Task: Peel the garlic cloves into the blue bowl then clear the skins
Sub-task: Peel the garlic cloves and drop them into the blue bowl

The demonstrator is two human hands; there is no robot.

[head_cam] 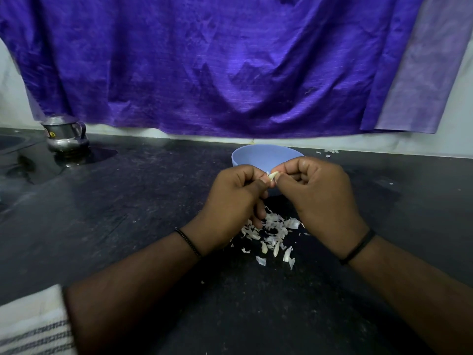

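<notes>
Hands meet above dark counter (128, 226): left hand (230, 201) and right hand (320, 198) both pinch garlic clove (272, 176) before blue bowl (263, 156). Skins (273, 234) heaped beneath. Steel jug (65, 135) sticker unreadable; counter bare leftward.

— What hangs behind the desk?
— A creased, glossy purple cloth (204, 67) over a pale wall (10, 98), with a paler lilac band at its right edge.
— And the desk?
— Dark, speckled stone desk (128, 201), dimly lit.
</notes>
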